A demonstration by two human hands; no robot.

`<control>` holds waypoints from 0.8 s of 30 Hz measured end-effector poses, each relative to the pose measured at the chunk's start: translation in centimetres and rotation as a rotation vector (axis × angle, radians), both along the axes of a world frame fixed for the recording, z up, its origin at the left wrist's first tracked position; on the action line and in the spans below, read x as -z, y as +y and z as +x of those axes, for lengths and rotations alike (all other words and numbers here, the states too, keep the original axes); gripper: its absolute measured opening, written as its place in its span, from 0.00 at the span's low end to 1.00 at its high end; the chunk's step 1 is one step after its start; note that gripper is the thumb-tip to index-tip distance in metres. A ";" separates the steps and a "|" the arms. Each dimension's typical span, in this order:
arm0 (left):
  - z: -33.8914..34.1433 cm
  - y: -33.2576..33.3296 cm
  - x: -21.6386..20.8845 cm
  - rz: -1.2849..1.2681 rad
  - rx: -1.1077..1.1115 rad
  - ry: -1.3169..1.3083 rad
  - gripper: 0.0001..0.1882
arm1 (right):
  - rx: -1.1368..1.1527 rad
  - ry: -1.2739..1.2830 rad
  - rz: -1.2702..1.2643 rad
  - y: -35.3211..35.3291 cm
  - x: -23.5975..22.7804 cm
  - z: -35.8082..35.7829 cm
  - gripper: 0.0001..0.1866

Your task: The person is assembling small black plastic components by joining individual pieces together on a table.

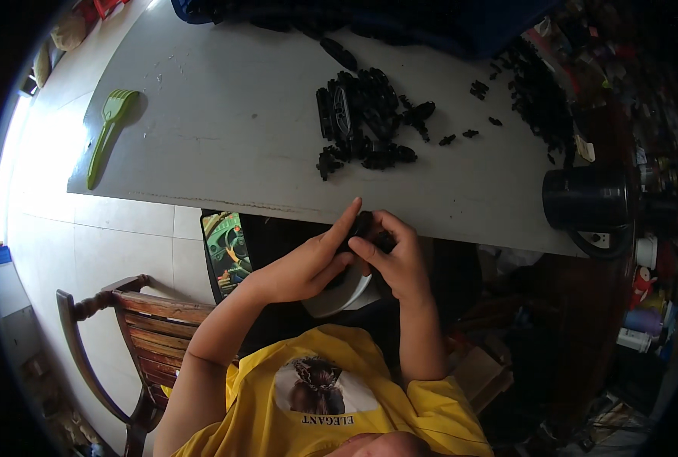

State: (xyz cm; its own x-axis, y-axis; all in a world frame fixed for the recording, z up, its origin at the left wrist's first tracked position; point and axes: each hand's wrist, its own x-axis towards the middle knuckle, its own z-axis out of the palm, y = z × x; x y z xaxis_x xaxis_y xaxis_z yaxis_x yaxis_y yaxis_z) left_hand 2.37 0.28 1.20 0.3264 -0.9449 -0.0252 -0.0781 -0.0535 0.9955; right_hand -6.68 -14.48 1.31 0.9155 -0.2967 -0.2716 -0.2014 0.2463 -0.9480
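Both hands meet just off the near edge of the table, around a small black plastic part (362,223). My left hand (317,257) presses on its left side, the index finger nearly straight and the other fingers curled. From the other side my right hand (394,254) grips the part, with thumb and fingers bent round it. The fingers hide much of its shape. Beyond the hands, a pile of black plastic parts (365,114) lies on the grey table (217,129).
A green plastic fork-like scoop (108,133) lies at the table's left. Small black pieces (470,133) and a larger heap (541,103) spread to the right, near a dark mug (586,199). A blue bin (461,27) stands at the back. A wooden chair (156,327) is at left.
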 end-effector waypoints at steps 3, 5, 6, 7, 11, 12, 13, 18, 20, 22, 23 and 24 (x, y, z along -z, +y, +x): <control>-0.4 0.4 1.2 -0.151 0.018 -0.098 0.37 | -0.040 -0.034 0.128 0.3 0.7 -0.5 0.11; -0.5 1.1 1.0 -0.102 0.040 -0.048 0.37 | -0.044 -0.018 0.168 0.8 1.0 -1.0 0.12; -0.6 1.4 0.9 -0.052 0.065 0.001 0.37 | -0.046 -0.003 0.209 1.1 1.3 -1.2 0.12; -0.8 1.8 0.8 -0.052 0.064 0.001 0.37 | -0.047 -0.003 0.210 1.7 1.8 -1.3 0.12; 0.9 2.9 -0.2 0.084 -0.065 -0.733 0.27 | -0.092 -0.054 -0.455 1.6 3.2 -2.3 0.17; 1.8 3.1 -0.5 0.042 -0.160 -0.631 0.20 | -0.064 -0.081 -0.495 1.0 2.3 -1.8 0.16; 2.8 2.9 -1.0 0.031 -0.256 -0.675 0.17 | -0.039 -0.111 -0.535 0.6 1.4 -1.1 0.16; 9.1 -2.1 -0.4 -0.037 -0.548 -0.814 0.18 | 0.147 -0.054 -0.986 -2.1 0.5 4.4 0.14; 10.5 -3.2 0.6 0.053 -0.576 -0.884 0.17 | 0.188 -0.004 -1.332 -2.3 1.1 5.7 0.10; 10.6 -3.8 0.5 0.158 -0.562 -0.902 0.15 | 0.174 0.046 -1.331 -2.3 0.9 5.6 0.09; 10.7 -3.9 0.4 0.266 -0.547 -0.920 0.14 | 0.160 0.095 -1.326 -2.3 0.8 5.6 0.09; 10.7 -4.0 0.2 0.264 -0.544 -0.918 0.14 | 0.161 0.099 -1.327 -2.6 1.1 5.5 0.09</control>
